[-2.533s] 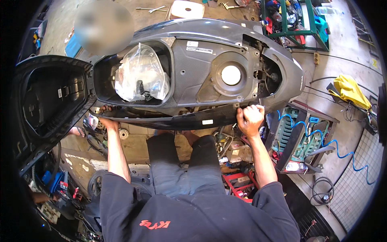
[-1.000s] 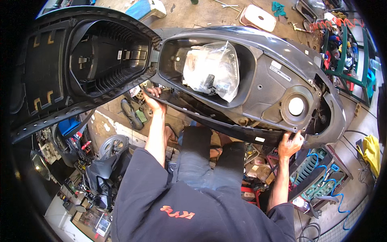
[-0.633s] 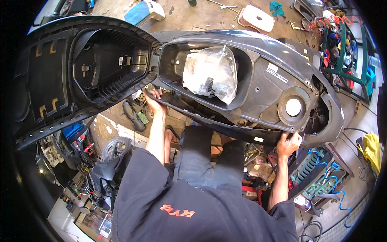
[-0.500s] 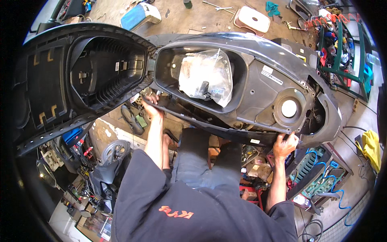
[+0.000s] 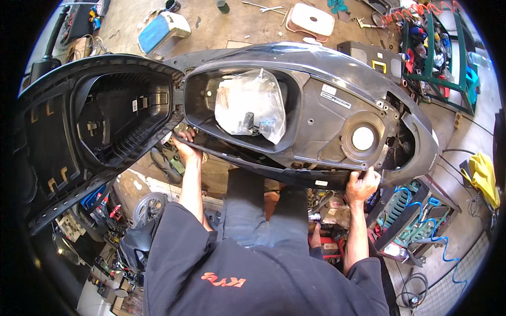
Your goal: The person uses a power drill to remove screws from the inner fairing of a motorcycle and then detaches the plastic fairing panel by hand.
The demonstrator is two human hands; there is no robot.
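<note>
A scooter lies across the view with its seat (image 5: 124, 100) tipped up to the left. Its open storage compartment (image 5: 195, 108) holds a clear plastic bag (image 5: 250, 100). My left hand (image 5: 187, 147) closes around the front end of a long dark side panel (image 5: 287, 174). At the panel's other end, my right hand (image 5: 363, 184) grips its upper edge with bent fingers, below the round fuel filler (image 5: 363, 138). A dark gap shows between the panel and the scooter body along the middle.
A blue-and-white stool (image 5: 164, 31) and a pale stool (image 5: 311, 22) are beyond the scooter. A green rack of tools (image 5: 440, 58) stands at far right. Near my right arm is a tool cart (image 5: 406, 221) with a blue coiled hose. Scooter parts (image 5: 145, 231) crowd the left.
The view has shifted, so the scooter sits farther left in the picture. Both hands keep their hold on the side panel's ends.
</note>
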